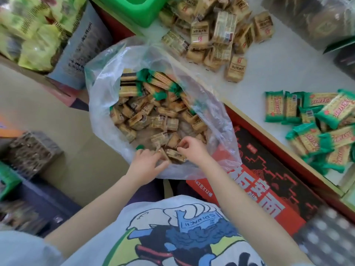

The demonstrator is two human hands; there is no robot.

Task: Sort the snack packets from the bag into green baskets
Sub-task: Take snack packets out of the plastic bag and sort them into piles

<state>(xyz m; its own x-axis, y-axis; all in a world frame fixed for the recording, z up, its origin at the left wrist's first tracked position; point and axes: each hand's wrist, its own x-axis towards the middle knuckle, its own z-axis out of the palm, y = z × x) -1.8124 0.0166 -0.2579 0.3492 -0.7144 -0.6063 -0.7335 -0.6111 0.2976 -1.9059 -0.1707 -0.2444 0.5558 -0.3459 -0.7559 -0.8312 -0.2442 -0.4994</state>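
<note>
Clear plastic bag [107, 104] sits gaping so both hands can dig in. Left hand [145, 162] reaches over the near rim, fingers curled round tan snack packets [173, 154]; right hand [189, 148] pinches one beside it. Further right, sorted piles lie on the table [269, 77]; a green basket [134, 10] waits above.

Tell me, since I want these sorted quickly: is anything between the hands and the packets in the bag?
Nothing visible. Both the left hand and right hand are already inside the open clear bag, fingers on tan packets at its near edge.
</note>
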